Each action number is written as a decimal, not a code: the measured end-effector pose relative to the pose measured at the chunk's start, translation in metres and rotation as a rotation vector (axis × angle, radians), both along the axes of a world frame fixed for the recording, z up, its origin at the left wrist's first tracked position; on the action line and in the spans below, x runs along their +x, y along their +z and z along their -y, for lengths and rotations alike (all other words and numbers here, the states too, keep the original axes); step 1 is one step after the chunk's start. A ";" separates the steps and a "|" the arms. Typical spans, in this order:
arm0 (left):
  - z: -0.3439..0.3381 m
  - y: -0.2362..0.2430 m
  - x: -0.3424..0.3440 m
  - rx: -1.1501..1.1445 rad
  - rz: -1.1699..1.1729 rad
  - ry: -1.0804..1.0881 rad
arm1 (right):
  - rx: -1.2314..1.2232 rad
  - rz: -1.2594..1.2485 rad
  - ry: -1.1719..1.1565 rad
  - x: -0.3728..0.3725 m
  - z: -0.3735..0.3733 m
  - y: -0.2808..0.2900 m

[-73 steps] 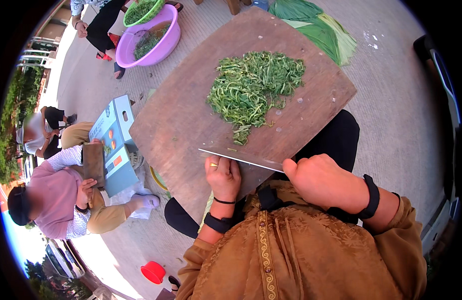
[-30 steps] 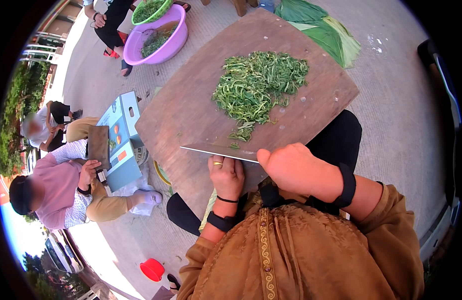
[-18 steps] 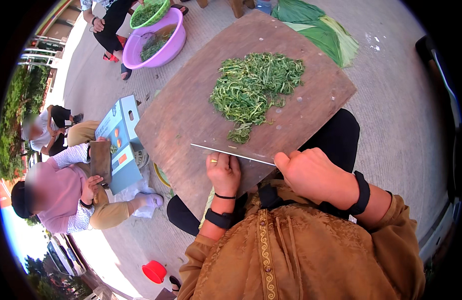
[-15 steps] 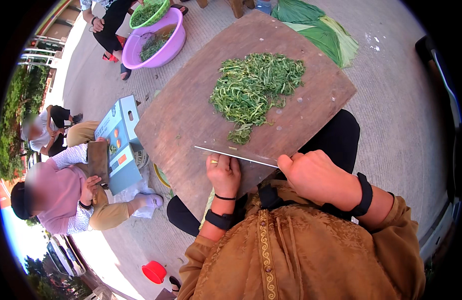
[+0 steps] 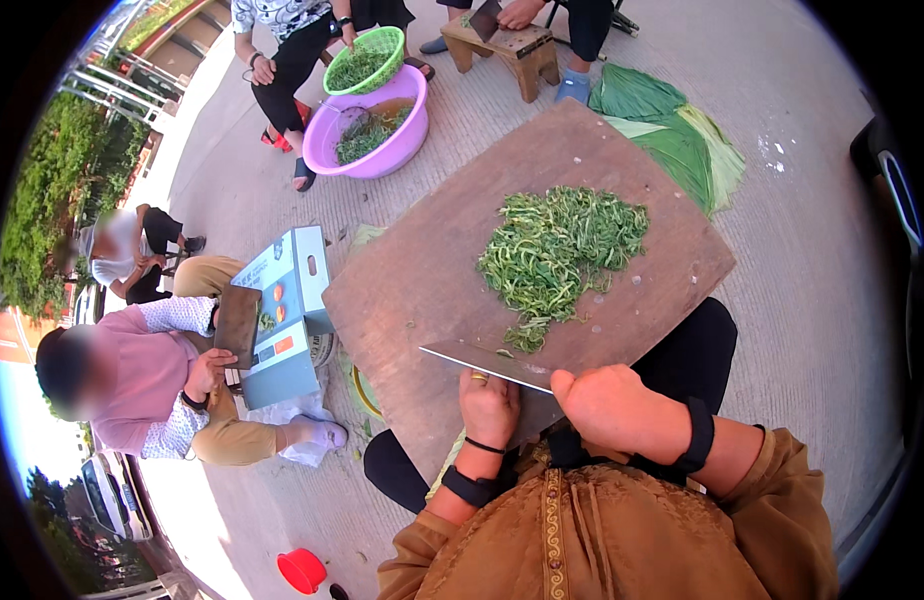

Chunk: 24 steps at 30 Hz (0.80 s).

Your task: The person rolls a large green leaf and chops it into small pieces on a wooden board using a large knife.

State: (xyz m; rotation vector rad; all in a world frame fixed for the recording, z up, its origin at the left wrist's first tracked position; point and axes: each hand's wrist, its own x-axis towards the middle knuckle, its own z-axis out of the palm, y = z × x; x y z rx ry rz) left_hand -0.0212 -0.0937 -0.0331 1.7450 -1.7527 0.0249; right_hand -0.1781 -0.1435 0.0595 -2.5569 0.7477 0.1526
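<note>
My right hand (image 5: 622,408) is closed round the handle of a knife, its fingers wrapped tight. The knife blade (image 5: 490,366) stretches leftward over the near part of a brown wooden board (image 5: 402,270), which rests across my lap. Just behind the blade, my left hand (image 5: 490,408) is closed with knuckles against it; whatever it may hold is hidden. A small green scrap lies just past the blade. Farther up the board spreads a heap of shredded green leaves (image 5: 562,255), its narrow tail pointing toward the knife.
Left of the board, a person holds a cleaver (image 5: 238,327) beside a blue carton (image 5: 282,285). Beyond are a purple basin (image 5: 414,135) and a green colander (image 5: 392,60) of greens. A low wooden stool (image 5: 527,60) and big green leaves (image 5: 682,150) lie ahead; a red bowl (image 5: 302,571) sits lower left.
The whole view has shifted, so board and surroundings sit lower and more to the right. The blade shows more of its flat side. Both hands keep their holds.
</note>
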 end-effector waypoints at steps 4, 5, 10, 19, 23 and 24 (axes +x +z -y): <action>-0.001 0.005 0.000 -0.053 0.056 0.016 | -0.053 -0.040 0.041 0.003 -0.001 0.001; 0.001 0.003 0.001 -0.107 0.063 0.027 | -0.063 -0.059 0.058 0.005 0.000 0.003; -0.001 -0.002 0.001 -0.093 -0.067 0.026 | -0.035 -0.014 -0.059 0.008 0.001 0.003; 0.002 -0.005 0.002 -0.113 -0.090 0.040 | -0.066 -0.005 -0.058 0.012 0.002 -0.002; 0.003 -0.008 0.006 -0.181 -0.087 0.036 | -0.032 -0.037 -0.119 0.017 0.000 0.002; 0.003 -0.008 0.006 -0.161 -0.100 0.036 | -0.024 -0.050 -0.129 0.018 -0.001 0.003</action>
